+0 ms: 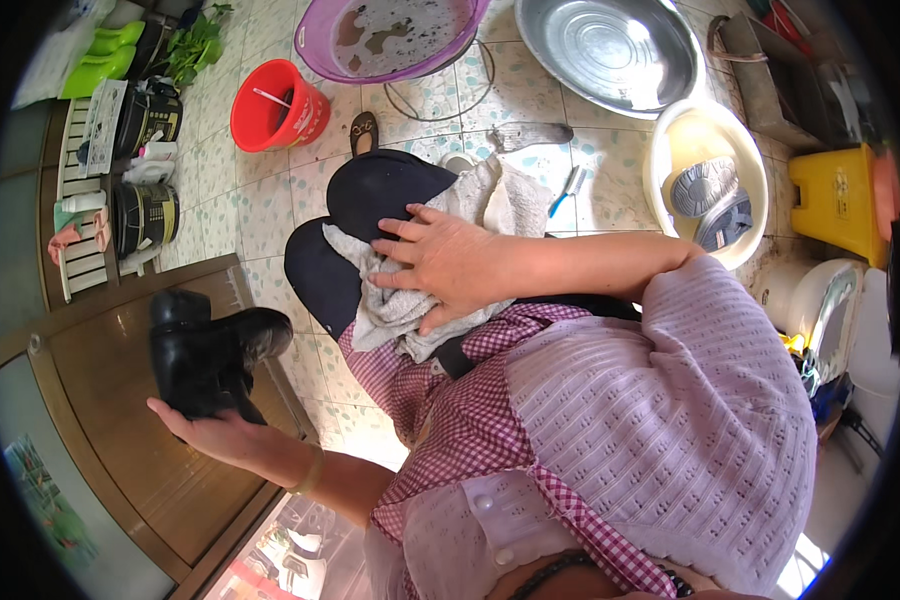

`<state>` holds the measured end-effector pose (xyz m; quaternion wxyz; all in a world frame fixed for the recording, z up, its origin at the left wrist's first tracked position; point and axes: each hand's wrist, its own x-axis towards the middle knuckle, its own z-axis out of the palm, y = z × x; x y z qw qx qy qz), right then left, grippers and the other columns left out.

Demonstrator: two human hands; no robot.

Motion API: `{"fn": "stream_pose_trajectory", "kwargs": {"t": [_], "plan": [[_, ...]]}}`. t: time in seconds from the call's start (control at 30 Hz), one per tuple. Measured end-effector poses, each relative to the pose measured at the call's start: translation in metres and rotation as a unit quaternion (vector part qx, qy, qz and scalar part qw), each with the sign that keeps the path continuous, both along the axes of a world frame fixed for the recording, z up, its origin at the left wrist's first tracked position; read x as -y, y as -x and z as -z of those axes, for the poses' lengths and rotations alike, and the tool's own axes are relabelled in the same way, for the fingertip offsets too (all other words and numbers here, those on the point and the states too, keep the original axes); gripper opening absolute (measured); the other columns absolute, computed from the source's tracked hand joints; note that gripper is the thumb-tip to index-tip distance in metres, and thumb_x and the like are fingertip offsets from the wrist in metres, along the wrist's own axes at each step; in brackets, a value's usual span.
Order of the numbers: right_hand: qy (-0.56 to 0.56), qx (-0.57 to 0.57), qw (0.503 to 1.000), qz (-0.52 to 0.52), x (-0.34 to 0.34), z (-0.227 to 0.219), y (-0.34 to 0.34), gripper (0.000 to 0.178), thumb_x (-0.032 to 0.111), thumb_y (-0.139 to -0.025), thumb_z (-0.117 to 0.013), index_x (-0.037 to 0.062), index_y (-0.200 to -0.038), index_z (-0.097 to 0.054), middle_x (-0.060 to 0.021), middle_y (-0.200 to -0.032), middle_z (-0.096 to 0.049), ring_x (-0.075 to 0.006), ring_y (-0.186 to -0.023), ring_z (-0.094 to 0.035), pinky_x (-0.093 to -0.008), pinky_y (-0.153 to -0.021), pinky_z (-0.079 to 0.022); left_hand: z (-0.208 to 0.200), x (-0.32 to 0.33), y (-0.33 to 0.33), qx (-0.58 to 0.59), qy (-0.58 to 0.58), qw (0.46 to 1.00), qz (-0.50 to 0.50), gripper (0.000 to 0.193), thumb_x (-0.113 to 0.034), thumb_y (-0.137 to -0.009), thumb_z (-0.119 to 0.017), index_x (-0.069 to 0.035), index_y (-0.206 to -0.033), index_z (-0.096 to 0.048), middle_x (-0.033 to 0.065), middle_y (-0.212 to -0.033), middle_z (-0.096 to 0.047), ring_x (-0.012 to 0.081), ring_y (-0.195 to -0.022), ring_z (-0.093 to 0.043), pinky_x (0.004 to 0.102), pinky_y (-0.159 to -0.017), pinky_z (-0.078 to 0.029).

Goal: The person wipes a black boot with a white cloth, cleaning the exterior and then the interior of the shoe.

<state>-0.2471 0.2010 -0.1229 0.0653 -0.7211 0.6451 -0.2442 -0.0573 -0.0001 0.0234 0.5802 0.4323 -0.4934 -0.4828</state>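
Out to the left, my left hand (220,435) holds up a black leather ankle boot (195,355) from below; part of my grip is hidden behind it. Across my lap lies a crumpled grey-white towel (510,200). My right hand (450,258) rests flat on this towel with its fingers spread. Under the towel are my knees in dark trousers (380,190) and a red checked apron (440,400).
Ahead on the tiled floor stand a red bucket (260,115), a purple basin (315,45) of sudsy water and a metal basin (610,60). At right, a pale tub (660,180) holds shoes. A blue brush (567,192) and a dark slipper (365,132) lie nearer. A wooden door (110,420) is left.
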Motion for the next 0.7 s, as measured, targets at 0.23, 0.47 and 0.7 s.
{"fn": "stream_pose_trajectory", "kwargs": {"t": [0.23,0.47,0.7], "plan": [[-0.012,0.134,0.991,0.019,0.016,-0.012,-0.001,0.023,0.027,-0.084,-0.058,0.0098,-0.098,-0.066,-0.0074,-0.084,-0.064,-0.026,-0.088,-0.059,-0.0437,-0.078,-0.045,0.003,-0.016,-0.005,0.017,0.005,1.0,-0.002,0.056,-0.037,-0.094,-0.048,0.013,-0.12,-0.047,0.0204,-0.119,-0.053,0.0296,-0.105,-0.056,0.0383,-0.093,-0.046],[0.026,0.205,0.974,0.09,0.026,-0.033,0.017,0.023,0.025,-0.085,-0.057,0.0089,-0.099,-0.064,-0.0104,-0.082,-0.063,-0.0301,-0.082,-0.059,-0.0427,-0.07,-0.046,0.011,-0.013,-0.013,0.034,-0.012,0.999,-0.018,0.06,-0.04,-0.092,-0.051,0.013,-0.121,-0.046,0.0212,-0.121,-0.052,0.0298,-0.107,-0.056,0.039,-0.095,-0.045],[0.037,0.304,0.951,0.037,0.026,-0.03,0.005,0.025,0.025,-0.086,-0.056,0.0068,-0.103,-0.062,-0.0107,-0.077,-0.059,-0.0309,-0.08,-0.058,-0.0418,-0.072,-0.043,0.021,-0.009,-0.015,0.035,-0.052,0.998,0.021,0.058,-0.041,-0.092,-0.051,0.009,-0.121,-0.048,0.0199,-0.117,-0.055,0.0295,-0.102,-0.058,0.0391,-0.092,-0.047]]}}
